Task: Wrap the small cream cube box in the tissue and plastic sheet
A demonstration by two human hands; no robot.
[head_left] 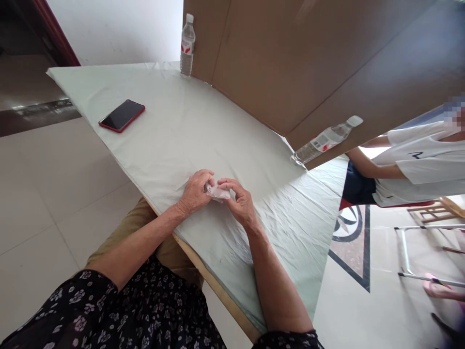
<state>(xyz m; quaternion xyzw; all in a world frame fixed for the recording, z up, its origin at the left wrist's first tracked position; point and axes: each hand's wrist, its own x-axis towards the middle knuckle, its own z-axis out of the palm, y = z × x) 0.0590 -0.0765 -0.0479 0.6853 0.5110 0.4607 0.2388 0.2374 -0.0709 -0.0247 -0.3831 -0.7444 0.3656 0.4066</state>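
Observation:
Between my two hands is a small, white, crumpled piece (218,192), thin like tissue or plastic film; I cannot tell which. My left hand (198,190) pinches its left end with curled fingers. On the other side, my right hand (238,199) grips the right end between thumb and fingers. Both hands are just above or on the pale green tablecloth (163,145), close to the table's near edge.
A phone with a red case (122,116) lies to the left. A brown cardboard panel (276,63) stands across the table, with an upright water bottle (187,46) and a tilted water bottle (325,140) against it. A person in a white shirt (410,160) sits beyond it.

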